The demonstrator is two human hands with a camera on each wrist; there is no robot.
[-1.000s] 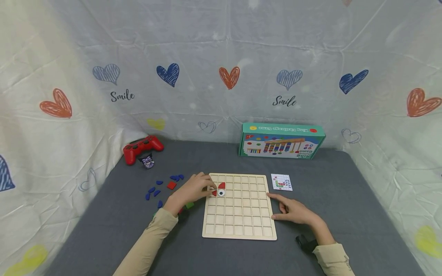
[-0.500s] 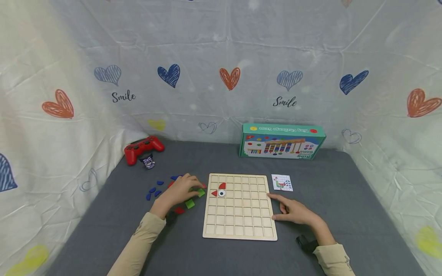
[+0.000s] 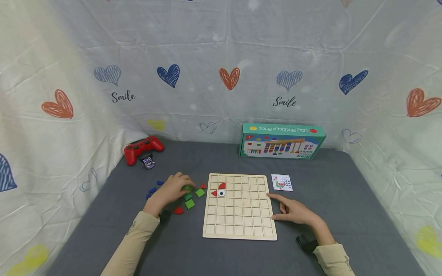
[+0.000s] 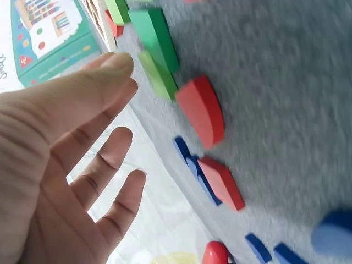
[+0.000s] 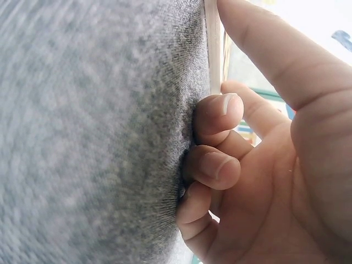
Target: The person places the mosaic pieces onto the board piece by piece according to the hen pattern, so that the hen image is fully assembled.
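Observation:
My left hand (image 3: pixel 172 189) hovers over loose pieces left of the wooden grid board (image 3: pixel 238 240), fingers loosely bent, with nothing between thumb and fingertips. Near its fingertips in the left wrist view lie a dark green block (image 4: pixel 157 38), a light green block (image 4: pixel 159 77), a red curved-sided piece (image 4: pixel 202 113) and a red square (image 4: pixel 221 182). Thumb and forefinger of my right hand (image 3: pixel 293 211) stretch to the board's right edge and touch it; its other fingers curl against the cloth. On the board sit a red quarter-circle (image 3: pixel 222 185), a red triangle (image 3: pixel 214 193) and an eye tile (image 3: pixel 221 193).
Blue half-round pieces (image 3: pixel 152 190) lie beyond the left hand, partly hidden by it. A picture card (image 3: pixel 282 182) lies right of the board. Farther back are a green game box (image 3: pixel 281 142), a red game controller (image 3: pixel 143 148) and a small figure (image 3: pixel 148 161).
My left hand has left the board's upper-left cells and moved left over the loose pieces, uncovering the red triangle on the board and several green pieces. The right hand stays put.

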